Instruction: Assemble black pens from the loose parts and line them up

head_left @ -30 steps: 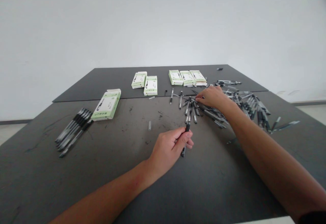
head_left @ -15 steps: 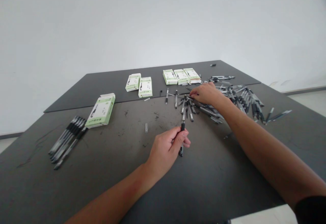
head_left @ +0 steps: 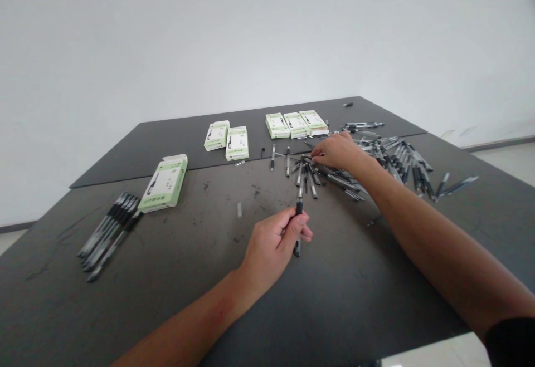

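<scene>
L hand: closed round 1 pen, tip away from person, above table. R hand: fingers bent, nearly together, at L side of pen pile; whether gripping any, can't tell. Far L: pen bundle, next to box. Farther back: 2 boxes, then 3 more to R.

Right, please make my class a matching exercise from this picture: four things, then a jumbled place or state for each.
Things:
1. Left hand
2. Right hand
3. Row of three boxes
4. Neat group of pens

Places or states:
A. among the loose pens
B. beside the lone box on the left
C. gripping a single pen
D. lying on the far tabletop

Pairs: 1-C, 2-A, 3-D, 4-B
</scene>
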Available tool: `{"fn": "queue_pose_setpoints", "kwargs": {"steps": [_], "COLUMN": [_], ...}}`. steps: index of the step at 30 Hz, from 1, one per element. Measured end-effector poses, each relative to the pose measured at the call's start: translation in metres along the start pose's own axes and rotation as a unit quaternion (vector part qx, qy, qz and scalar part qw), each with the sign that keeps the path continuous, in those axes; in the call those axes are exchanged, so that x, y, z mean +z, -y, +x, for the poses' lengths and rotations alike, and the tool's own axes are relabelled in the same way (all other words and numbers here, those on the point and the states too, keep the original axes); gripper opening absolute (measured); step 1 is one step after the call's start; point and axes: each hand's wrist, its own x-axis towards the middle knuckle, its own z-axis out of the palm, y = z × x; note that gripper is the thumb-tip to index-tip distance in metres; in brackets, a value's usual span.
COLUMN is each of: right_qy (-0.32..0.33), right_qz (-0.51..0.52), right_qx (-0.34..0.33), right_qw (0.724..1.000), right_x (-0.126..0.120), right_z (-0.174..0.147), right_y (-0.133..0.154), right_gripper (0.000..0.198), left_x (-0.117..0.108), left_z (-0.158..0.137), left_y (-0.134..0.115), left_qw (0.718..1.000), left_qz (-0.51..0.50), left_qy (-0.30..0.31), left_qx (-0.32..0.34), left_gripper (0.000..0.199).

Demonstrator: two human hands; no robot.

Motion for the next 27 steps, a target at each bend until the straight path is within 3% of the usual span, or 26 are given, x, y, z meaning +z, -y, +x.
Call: {"fn": "queue_pose_setpoints", "kwargs": {"steps": [11,14,19,24,27], "right_qy": [-0.053,-0.080,-0.091,-0.037,-0.040], "right_qz": [0.071,0.165,0.465,0.606,0.636], "right_qx": [0.011,0.010,-0.046,-0.096,-0.103], "right_qw": [0.996,0.983,0.879,0.789,0.763], "right_x": [-0.014,-0.030,-0.053,-0.054,-0.047], "right_z": [-0.005,-0.014,-0.055,-0.103,-0.118], "right_y": [-0.001,-0.002,0.012,0.026,0.026], "right_gripper": [0.031,0.029,0.041,0.041,0.031], "left_x": [-0.001,-0.001,0.001,0.001,0.001], "left_z": [0.000,0.000,-0.001,-0.002,-0.002], "left_y": [-0.001,0.000,0.005,0.006,0.006], "left_qw": [1.000,1.000,0.999,0.998,0.998], "left_qz": [0.004,0.001,-0.004,-0.006,-0.010], "left_qy": [-0.004,-0.005,-0.032,-0.059,-0.059], "left_qx": [0.009,0.016,0.029,0.022,0.020], "left_gripper": [0.036,0.038,0.037,0.040,0.041]}}
